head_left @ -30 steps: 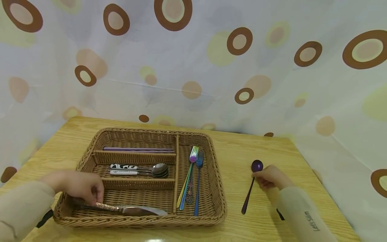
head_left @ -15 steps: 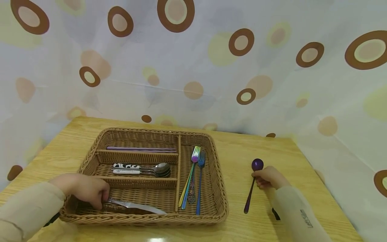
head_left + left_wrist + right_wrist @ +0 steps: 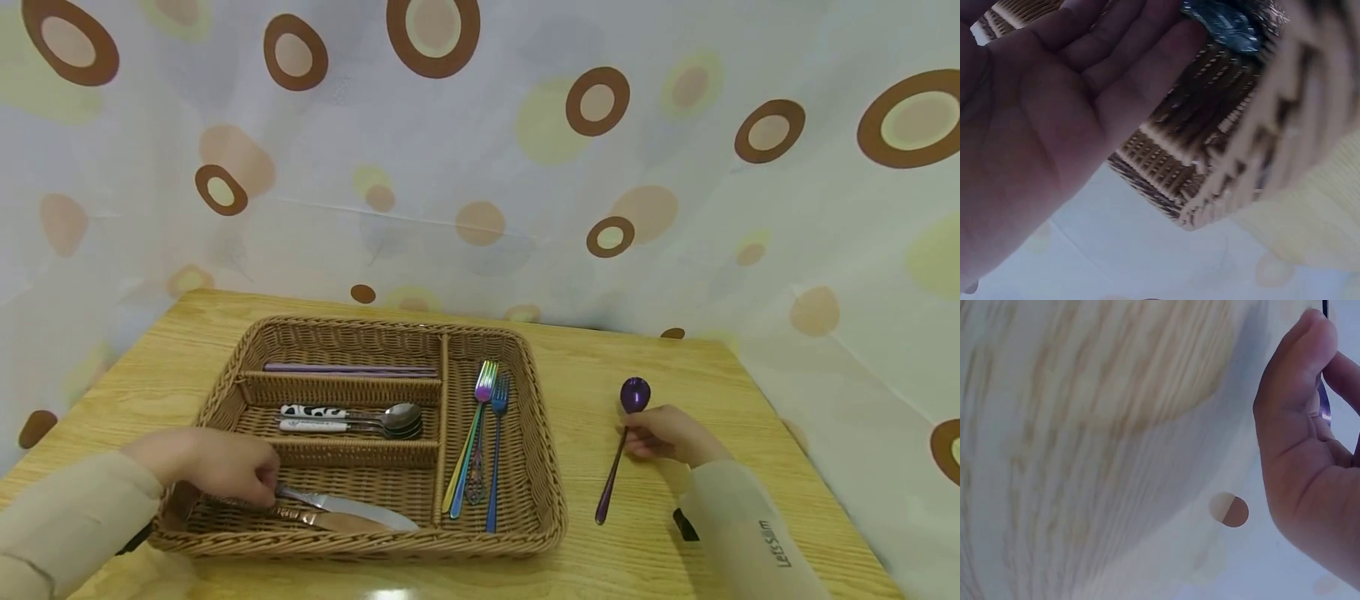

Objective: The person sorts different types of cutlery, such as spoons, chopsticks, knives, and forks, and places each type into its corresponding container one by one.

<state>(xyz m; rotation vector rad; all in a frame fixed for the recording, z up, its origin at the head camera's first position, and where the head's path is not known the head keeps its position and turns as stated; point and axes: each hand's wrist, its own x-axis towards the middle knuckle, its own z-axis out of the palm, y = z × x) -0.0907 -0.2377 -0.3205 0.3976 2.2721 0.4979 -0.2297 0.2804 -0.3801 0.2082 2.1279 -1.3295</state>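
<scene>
In the head view my left hand (image 3: 225, 471) reaches into the front compartment of a wicker cutlery basket (image 3: 360, 546). Its fingers lie over the handles of a silver table knife (image 3: 360, 508) and a copper-coloured knife (image 3: 333, 522). The fingertips are hidden, so whether they grip a handle cannot be seen. A shiny, glassy-looking handle end (image 3: 1232, 28) shows beyond the fingers in the left wrist view. My right hand (image 3: 671, 437) pinches a purple spoon (image 3: 635, 395) just below its bowl, right of the basket. Only a sliver of that spoon (image 3: 1324, 412) appears in the right wrist view.
Spoons (image 3: 401, 421) with black-and-white handles fill the basket's middle compartment, behind them purple chopsticks (image 3: 348, 368). Several forks (image 3: 495, 400) lie in the right compartment. The wooden table (image 3: 600, 358) meets a patterned cloth backdrop (image 3: 480, 167).
My left hand has shifted slightly right; the silver knife came into view and now lies beside the copper one. The right hand keeps its pinch, and the spoon has moved slightly up in view.
</scene>
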